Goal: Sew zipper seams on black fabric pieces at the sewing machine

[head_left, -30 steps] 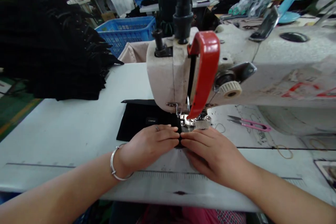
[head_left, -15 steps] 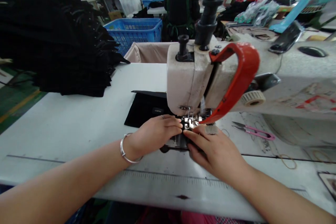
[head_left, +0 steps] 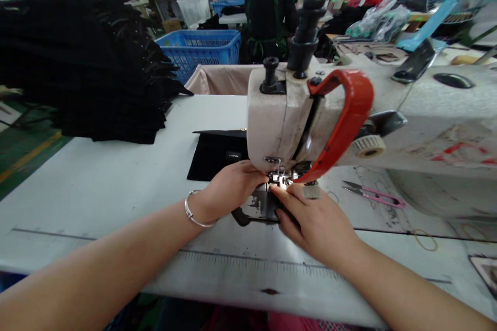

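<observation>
A white sewing machine (head_left: pixel 272 124) with a red curved lever (head_left: pixel 349 114) stands over the work. Under its head lies black fabric (head_left: pixel 212 158) with a small label, reaching out to the left. My left hand (head_left: pixel 235 189), with a silver bangle at the wrist, is at the fabric's near edge, its fingers pressed together beside the presser foot (head_left: pixel 280 180). Just right of the foot, my right hand (head_left: pixel 314 217) rests low with fingers partly spread, fingertips close to the left ones. A dark edge of cloth shows under it. The machine head hides part of the fabric.
A tall stack of black fabric (head_left: pixel 93 62) occupies the table's left end. Pink-handled snips (head_left: pixel 375 195) lie right of my right hand. Behind the table are a beige cloth bin (head_left: pixel 223 80) and a blue basket (head_left: pixel 200 51). A person (head_left: pixel 267 5) has their back turned.
The black fabric has shifted slightly away from me. My left hand has moved a little forward and right, its fingers now more bent. More of the metal plate shows below it.
</observation>
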The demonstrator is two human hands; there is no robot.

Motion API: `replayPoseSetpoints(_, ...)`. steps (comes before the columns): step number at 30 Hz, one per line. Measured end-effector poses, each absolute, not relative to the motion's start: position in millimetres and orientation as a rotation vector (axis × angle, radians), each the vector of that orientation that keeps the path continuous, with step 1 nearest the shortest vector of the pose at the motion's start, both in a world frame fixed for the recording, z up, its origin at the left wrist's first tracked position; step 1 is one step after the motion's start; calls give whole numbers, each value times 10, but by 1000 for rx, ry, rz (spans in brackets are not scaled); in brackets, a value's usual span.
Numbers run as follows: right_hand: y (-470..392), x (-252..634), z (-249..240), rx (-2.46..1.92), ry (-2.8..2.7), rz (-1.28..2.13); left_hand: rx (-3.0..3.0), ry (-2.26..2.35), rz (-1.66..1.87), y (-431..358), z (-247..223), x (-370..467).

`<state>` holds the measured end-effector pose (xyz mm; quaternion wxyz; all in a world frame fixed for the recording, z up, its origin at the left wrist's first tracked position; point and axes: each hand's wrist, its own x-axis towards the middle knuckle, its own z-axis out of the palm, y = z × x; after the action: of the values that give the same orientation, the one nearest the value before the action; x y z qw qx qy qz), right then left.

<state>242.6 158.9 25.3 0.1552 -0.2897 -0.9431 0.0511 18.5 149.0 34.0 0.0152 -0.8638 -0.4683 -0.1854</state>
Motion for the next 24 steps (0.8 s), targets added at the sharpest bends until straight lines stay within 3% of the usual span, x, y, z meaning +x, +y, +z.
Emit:
replayPoseSetpoints(16, 1577, 2420, 264, -867, -2726, 191, -2633, -1412, -624, 1500, 325, 155)
replayPoseSetpoints(24, 1578, 2417, 278, -846, -2699, 260, -2651, -1444, -367, 1500, 411, 102)
